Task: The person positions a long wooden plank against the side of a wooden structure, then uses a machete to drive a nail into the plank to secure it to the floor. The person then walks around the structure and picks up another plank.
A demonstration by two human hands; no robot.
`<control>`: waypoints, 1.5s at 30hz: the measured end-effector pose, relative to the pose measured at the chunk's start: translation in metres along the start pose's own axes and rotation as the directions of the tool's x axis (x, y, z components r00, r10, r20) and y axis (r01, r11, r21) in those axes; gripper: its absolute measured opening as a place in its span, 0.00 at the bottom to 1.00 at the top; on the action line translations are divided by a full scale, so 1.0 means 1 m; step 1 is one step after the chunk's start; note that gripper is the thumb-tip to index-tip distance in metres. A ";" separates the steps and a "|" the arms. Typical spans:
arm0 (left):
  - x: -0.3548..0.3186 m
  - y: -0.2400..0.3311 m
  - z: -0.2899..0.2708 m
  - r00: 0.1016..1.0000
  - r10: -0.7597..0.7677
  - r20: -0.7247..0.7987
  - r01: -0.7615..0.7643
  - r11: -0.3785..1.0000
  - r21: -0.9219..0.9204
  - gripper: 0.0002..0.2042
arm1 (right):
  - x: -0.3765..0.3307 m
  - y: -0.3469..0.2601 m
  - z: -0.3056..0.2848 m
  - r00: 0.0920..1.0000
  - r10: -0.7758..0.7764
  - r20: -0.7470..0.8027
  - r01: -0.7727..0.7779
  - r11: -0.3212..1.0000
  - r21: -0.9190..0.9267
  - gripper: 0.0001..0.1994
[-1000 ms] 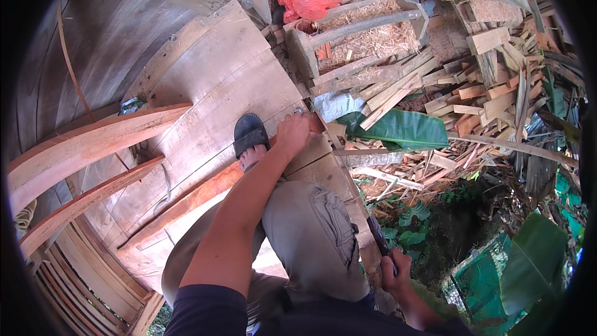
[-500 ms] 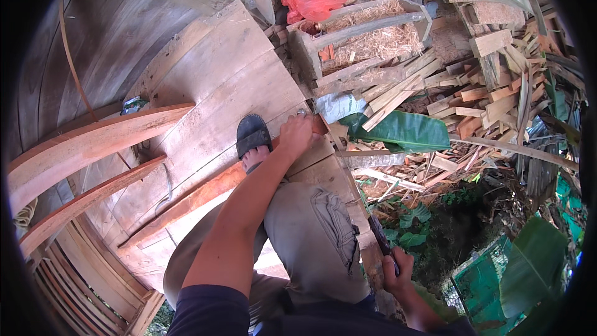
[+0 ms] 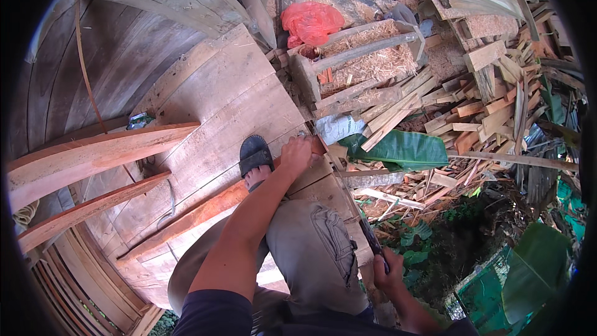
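My left hand [image 3: 296,154] is closed over the end of a reddish-brown wooden board [image 3: 205,214], pressing it down on the plank floor [image 3: 211,112]. The board runs from lower left to upper right beneath my foot in a dark sandal [image 3: 254,154]. At the floor's right edge, beside my bent knee, my right hand [image 3: 390,269] is wrapped round the dark handle of a handsaw [image 3: 371,236]. Its narrow dark blade points up and away from me along that edge. The far part of the blade is hard to make out.
Two curved boards [image 3: 106,152] jut in from the left. Beyond the floor edge lie a banana leaf [image 3: 398,150], heaped wood offcuts [image 3: 485,112] and a wooden trough of shavings [image 3: 373,53]. A red plastic bag [image 3: 312,22] lies by the trough. Green netting [image 3: 488,289] shows lower right.
My right hand has shifted slightly left with the saw, and more of the blade shows beside my knee. My left hand stays on the board end. The view has tilted a little.
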State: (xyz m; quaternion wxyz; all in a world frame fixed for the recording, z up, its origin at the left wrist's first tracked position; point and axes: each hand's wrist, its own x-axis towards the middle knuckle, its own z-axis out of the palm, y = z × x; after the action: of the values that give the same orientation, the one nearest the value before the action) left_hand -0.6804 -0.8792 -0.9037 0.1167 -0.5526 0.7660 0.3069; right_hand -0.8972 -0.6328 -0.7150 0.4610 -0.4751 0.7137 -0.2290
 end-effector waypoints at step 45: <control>0.000 -0.001 0.009 1.000 -0.014 -0.003 0.015 0.999 0.029 0.24 | 0.035 0.002 0.011 0.998 -0.042 -0.041 0.044 0.998 0.044 0.08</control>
State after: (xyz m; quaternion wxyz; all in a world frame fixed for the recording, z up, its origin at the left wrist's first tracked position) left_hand -0.6813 -0.8740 -0.9107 0.1260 -0.5568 0.7666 0.2940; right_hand -0.8925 -0.6619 -0.7374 0.4519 -0.4752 0.7071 -0.2644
